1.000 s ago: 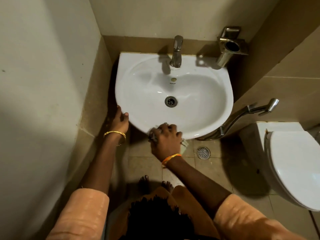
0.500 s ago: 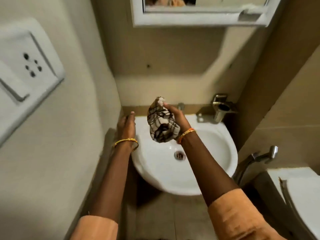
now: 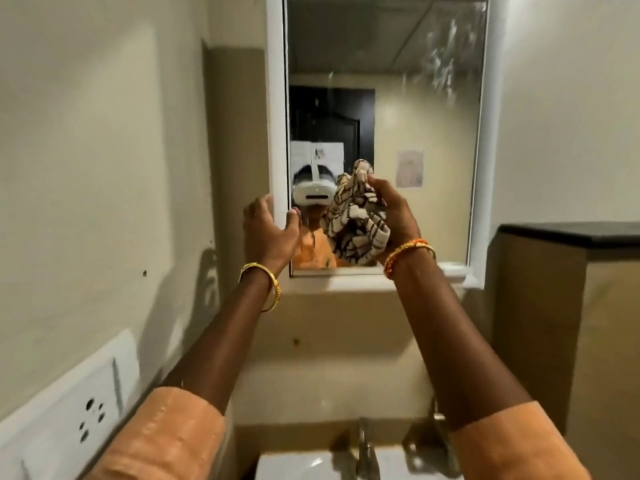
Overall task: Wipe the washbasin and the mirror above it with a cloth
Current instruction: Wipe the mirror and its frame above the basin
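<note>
Both hands have risen from the washbasin (image 3: pixel 311 462) to the mirror (image 3: pixel 398 98) since half a second ago, and the view has tilted up with them, so that the whole glass now shows where only its lower frame did.

Against the mirror's lower left corner, the left hand (image 3: pixel 268 230) grasps the white frame (image 3: pixel 276 98), fingers curled round its outer edge and thumb hooked over the inner edge onto the glass. Just right of it, in front of the lower part of the glass, the right hand (image 3: pixel 391 213) clenches the bunched checked cloth (image 3: pixel 356 220); whether the cloth touches the glass cannot be told. A gold bangle (image 3: pixel 265 280) sits on the left wrist, an orange and gold one (image 3: pixel 408 249) on the right.

Below the mirror, the washbasin is cut off by the bottom edge: only a strip of its back rim and the tap (image 3: pixel 363 452) show, and nothing can be seen in its bowl. A white socket plate (image 3: pixel 69 420), down and left of the mirror, is cut off too.

Smears cloud the mirror's upper right corner. Its reflection gives a dark door, papers on a wall and a white headset, partly hidden behind the cloth.
</note>
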